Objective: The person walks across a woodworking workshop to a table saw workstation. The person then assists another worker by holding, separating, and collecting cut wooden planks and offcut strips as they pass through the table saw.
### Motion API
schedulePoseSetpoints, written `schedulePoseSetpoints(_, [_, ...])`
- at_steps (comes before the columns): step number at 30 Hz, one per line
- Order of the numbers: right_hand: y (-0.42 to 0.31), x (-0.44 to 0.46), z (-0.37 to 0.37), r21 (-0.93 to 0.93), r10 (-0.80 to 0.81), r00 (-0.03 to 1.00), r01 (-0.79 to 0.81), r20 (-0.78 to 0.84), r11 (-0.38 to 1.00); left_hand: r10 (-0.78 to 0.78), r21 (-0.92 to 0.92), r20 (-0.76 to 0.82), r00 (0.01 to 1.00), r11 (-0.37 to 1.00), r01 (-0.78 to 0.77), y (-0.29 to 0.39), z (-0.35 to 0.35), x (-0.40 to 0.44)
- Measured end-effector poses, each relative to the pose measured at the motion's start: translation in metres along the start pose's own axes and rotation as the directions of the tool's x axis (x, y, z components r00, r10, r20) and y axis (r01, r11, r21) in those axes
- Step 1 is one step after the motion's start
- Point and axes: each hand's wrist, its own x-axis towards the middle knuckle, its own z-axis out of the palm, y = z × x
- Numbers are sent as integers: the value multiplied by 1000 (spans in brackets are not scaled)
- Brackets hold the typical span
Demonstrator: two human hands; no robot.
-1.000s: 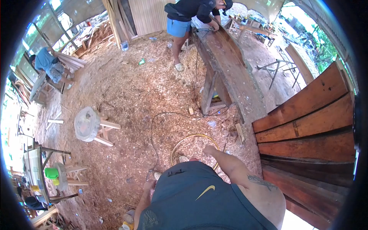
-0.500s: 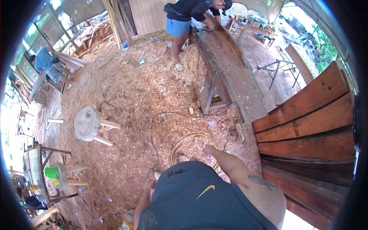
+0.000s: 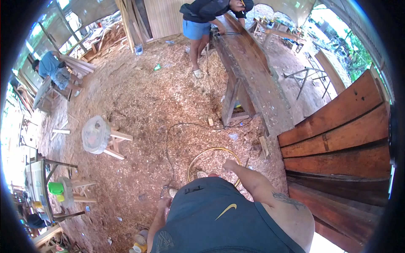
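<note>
My right hand (image 3: 230,165) is closed at the upper right of a yellow hoop or coiled hose (image 3: 190,162); whether it grips the hoop is too small to tell. Low at the left of my body is my left hand (image 3: 164,203), its fingers mostly hidden beside my shirt. Just above it a dark cable (image 3: 167,145) runs down to a small item near my shoe (image 3: 172,192), on ground covered with wood shavings.
A person (image 3: 204,14) leans over a long wooden slab (image 3: 253,76). Another person (image 3: 52,69) bends at the far left. A round-topped stool (image 3: 95,135) stands left. Large planks (image 3: 337,130) lean at the right. A green container (image 3: 55,188) sits lower left.
The person at the slab has drawn an arm back toward the body along the slab. My own hands have hardly moved.
</note>
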Motion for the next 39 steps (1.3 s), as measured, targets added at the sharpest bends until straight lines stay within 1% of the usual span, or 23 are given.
schedulePoseSetpoints(2, [0, 1, 2, 29, 21, 1000, -20, -23, 999, -40, 8, 43, 998, 999, 40, -13, 11, 16])
schedulePoseSetpoints(3, [1, 5, 5, -20, -7, 1000, 7, -19, 1000, -60, 13, 64, 996, 998, 60, -19, 16, 22])
schedulePoseSetpoints(5, [10, 21, 17, -118, -63, 998, 62, -7, 991, -47, -3, 40, 998, 999, 47, -27, 22, 28])
schedulePoseSetpoints(6, [12, 24, 19, -102, -65, 998, 65, 3, 993, -40, -11, 28, 999, 999, 41, -29, 23, 29])
schedulePoseSetpoints(7, [12, 26, 20, -86, -67, 998, 68, 14, 994, -38, -52, 17, 999, 998, 39, -22, 18, 21])
schedulePoseSetpoints(8, [14, 30, 23, -93, -76, 997, 77, 11, 993, -36, -94, 6, 999, 995, 36, 6, -1, -7])
schedulePoseSetpoints(11, [21, 42, 34, -158, -117, 993, 112, -21, 981, -42, -168, -16, 999, 985, 39, 21, -10, -22])
schedulePoseSetpoints(14, [18, 38, 28, -64, -85, 996, 87, 32, 994, -86, -154, 19, 996, 984, 88, 1, 4, -4])
schedulePoseSetpoints(18, [12, 29, 25, -112, -76, 995, 68, -62, 991, -55, -61, 37, 998, 996, 57, -20, 18, 17])
schedulePoseSetpoints(20, [19, 41, 37, -132, -86, 990, 71, -109, 989, -4, 17, 39, 999, 1000, 4, -27, 23, 25])
schedulePoseSetpoints(22, [15, 37, 34, -152, -89, 990, 72, -109, 986, 72, 127, 43, 996, 989, -77, -32, 27, 31])
schedulePoseSetpoints(24, [13, 32, 30, -149, -86, 991, 71, -98, 986, 182, 271, 69, 981, 943, -194, -38, 29, 37])
schedulePoseSetpoints(27, [10, 25, 25, -133, -89, 992, 77, -89, 988, 366, 507, 147, 919, 770, -388, -41, 30, 39])
schedulePoseSetpoints(29, [11, 27, 27, -155, -112, 987, 94, -111, 983, 390, 531, 156, 907, 742, -410, -39, 28, 39])
schedulePoseSetpoints(30, [10, 24, 24, -147, -104, 990, 89, -93, 985, 391, 531, 161, 906, 740, -414, -35, 26, 36])
schedulePoseSetpoints(32, [6, 15, 15, -132, -87, 995, 79, -57, 988, 433, 516, 149, 889, 733, -443, -53, 36, 50])
schedulePoseSetpoints(33, [5, 15, 15, -138, -95, 993, 84, -71, 987, 454, 509, 142, 880, 729, -458, -59, 40, 55])
schedulePoseSetpoints(34, [8, 21, 20, -144, -103, 991, 90, -86, 985, 293, 325, 77, 953, 896, -301, -50, 36, 49])
schedulePoseSetpoints(35, [11, 27, 25, -150, -112, 989, 96, -100, 984, 110, 117, 50, 993, 986, -115, -41, 34, 43])
schedulePoseSetpoints(36, [14, 32, 28, -127, -107, 992, 98, -70, 987, -79, -97, 63, 995, 992, 85, -39, 35, 41])
schedulePoseSetpoints(38, [19, 41, 33, -78, -100, 995, 99, -11, 992, -29, -92, 46, 999, 995, 33, -37, 33, 39])
schedulePoseSetpoints(39, [20, 40, 33, -32, -110, 994, 110, -22, 993, -3, -89, 38, 999, 996, 7, -34, 31, 37])
